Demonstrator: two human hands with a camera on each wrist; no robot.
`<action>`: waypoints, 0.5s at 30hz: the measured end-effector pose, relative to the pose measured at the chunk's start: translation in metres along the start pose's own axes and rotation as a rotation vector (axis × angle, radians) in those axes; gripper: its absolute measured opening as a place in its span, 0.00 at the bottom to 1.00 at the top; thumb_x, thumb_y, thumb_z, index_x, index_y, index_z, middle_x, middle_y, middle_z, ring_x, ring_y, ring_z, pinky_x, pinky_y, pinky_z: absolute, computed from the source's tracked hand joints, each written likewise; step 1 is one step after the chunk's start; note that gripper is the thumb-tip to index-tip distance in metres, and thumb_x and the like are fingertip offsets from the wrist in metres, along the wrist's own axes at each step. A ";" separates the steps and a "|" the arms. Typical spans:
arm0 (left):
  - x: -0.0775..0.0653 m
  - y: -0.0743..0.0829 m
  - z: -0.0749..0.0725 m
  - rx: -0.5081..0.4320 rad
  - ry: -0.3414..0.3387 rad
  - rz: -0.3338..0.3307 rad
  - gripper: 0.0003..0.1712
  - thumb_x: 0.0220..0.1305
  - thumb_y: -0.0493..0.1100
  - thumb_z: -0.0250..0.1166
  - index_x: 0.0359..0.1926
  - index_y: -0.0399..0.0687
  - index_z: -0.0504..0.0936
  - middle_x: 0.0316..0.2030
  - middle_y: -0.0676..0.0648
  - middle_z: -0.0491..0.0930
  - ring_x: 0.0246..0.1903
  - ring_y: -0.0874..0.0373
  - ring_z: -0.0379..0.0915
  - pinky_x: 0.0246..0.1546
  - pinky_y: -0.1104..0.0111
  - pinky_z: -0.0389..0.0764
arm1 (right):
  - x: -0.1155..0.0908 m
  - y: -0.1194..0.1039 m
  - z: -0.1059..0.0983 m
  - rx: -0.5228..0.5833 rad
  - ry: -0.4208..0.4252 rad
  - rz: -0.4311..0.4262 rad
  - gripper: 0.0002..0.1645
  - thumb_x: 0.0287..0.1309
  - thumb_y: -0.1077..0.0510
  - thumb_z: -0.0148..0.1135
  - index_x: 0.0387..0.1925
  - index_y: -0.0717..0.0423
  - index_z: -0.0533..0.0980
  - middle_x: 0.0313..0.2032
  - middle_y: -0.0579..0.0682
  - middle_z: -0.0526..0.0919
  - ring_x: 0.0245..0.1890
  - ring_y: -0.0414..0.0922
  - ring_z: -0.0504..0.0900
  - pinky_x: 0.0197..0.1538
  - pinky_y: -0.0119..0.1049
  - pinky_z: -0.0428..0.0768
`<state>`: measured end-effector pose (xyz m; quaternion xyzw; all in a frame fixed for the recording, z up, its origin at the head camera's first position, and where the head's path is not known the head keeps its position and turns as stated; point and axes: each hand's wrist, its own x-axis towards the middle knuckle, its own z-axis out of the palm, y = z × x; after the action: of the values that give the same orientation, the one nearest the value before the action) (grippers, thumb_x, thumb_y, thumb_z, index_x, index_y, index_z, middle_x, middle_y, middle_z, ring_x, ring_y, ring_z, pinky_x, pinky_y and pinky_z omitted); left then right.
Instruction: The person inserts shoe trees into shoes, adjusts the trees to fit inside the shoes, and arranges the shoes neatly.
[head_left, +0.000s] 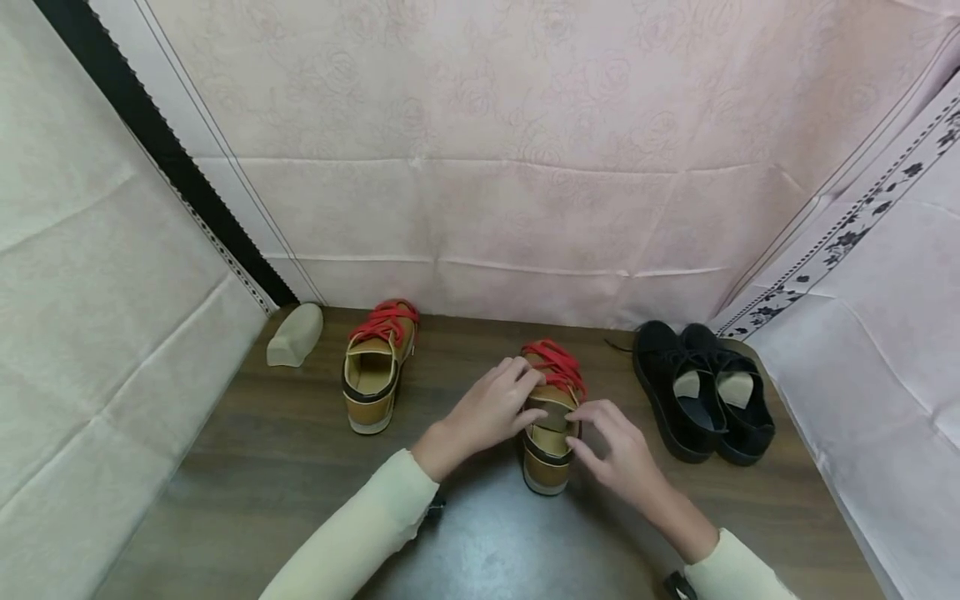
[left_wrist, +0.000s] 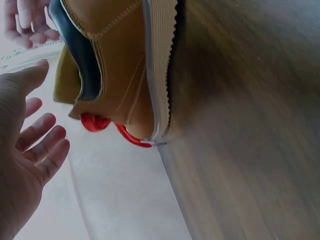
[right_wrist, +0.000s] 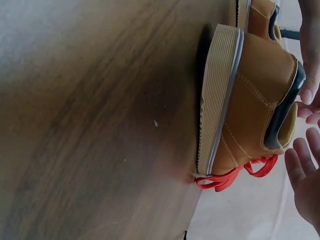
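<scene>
On the brown floor [head_left: 300, 500], one tan shoe [head_left: 546, 472] with red laces [head_left: 557, 363] stands upright between another tan shoe [head_left: 372, 412] and the black shoes [head_left: 708, 400]. The left hand [head_left: 486, 408] and the right hand [head_left: 617, 446] hover at its two sides, fingers loosely spread; whether a fingertip touches it, I cannot tell.

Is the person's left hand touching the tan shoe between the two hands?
Apart. The left wrist view shows it: a gap of pale backdrop separates the left hand, thumb included, from the tan shoe.
</scene>
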<state>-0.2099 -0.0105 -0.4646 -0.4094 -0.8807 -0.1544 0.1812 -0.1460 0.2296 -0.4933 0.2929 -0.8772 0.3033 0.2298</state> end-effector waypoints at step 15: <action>-0.036 -0.020 -0.011 0.050 0.014 -0.063 0.33 0.68 0.61 0.69 0.61 0.42 0.79 0.57 0.41 0.80 0.57 0.49 0.79 0.57 0.57 0.82 | -0.009 -0.012 0.014 -0.059 -0.141 -0.196 0.20 0.54 0.53 0.79 0.47 0.51 0.82 0.45 0.42 0.82 0.46 0.40 0.81 0.47 0.33 0.80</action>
<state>-0.2013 -0.0512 -0.4738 -0.3755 -0.8955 -0.1410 0.1927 -0.1343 0.2156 -0.5040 0.3910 -0.8668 0.2320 0.2046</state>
